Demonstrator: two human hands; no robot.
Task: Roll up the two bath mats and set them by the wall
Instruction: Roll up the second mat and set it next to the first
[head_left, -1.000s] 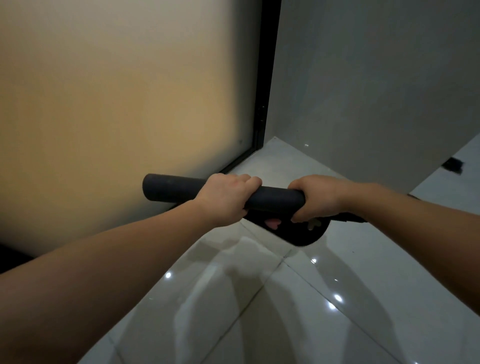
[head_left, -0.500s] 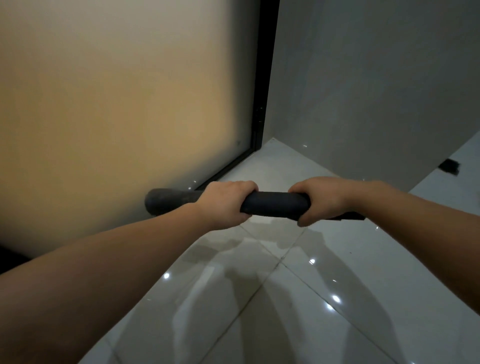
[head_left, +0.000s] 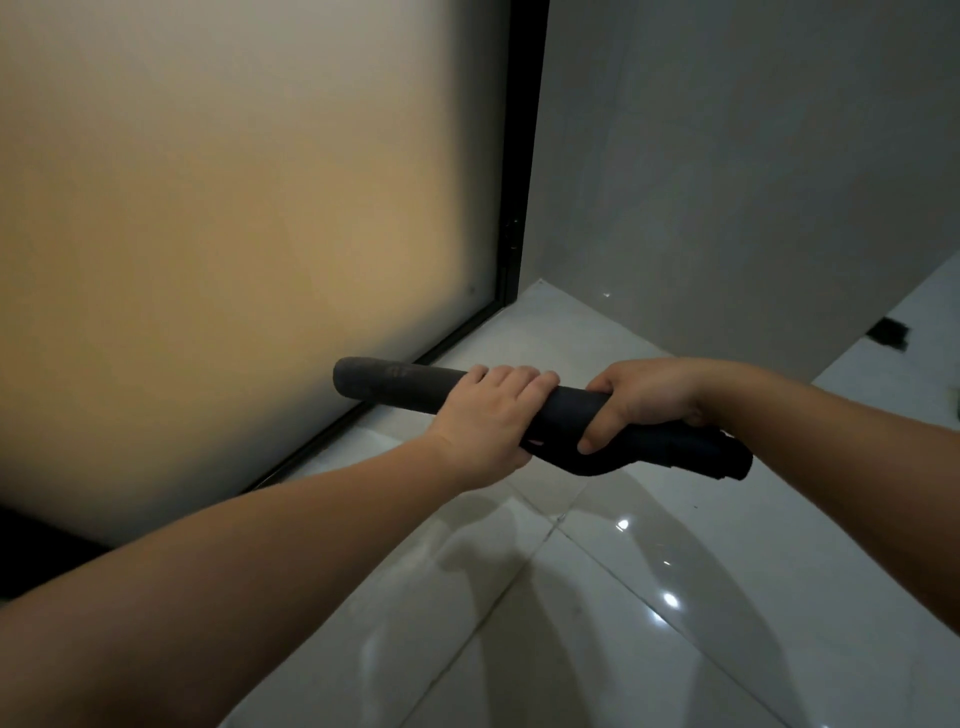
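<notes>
— Standing right behind the person, what do you get from the head view?

— Both bare arms stretched forward over a glossy white tiled floor. A dark rolled bath mat is held up in the air between them, lying roughly level, its left end a little higher than its right.

— How are the hands set on it?

— The left hand is wrapped over the roll near its middle, fingers curled across the top, so that grip is closed around the mat. The right hand clamps it just beside the left, thumb underneath, also closed on the mat. The two hands are near each other but not touching.

— Is the roll tight?

— The left part looks like a neat tube, its round end showing. Under the right hand it is looser: a layer sags in a curve below the fingers, and the far right end pokes out past the wrist. A small pink mark shows on the underside near the left hand; I cannot tell what it is.

— And where is it all, in the room?

— Close to a corner. A frosted glass panel with a black frame glows amber on the left, and a plain grey wall stands on the right. The mat hangs above the floor in front of that corner, touching neither. Something small and dark lies on the floor at the far right, too blurred to make out.
</notes>
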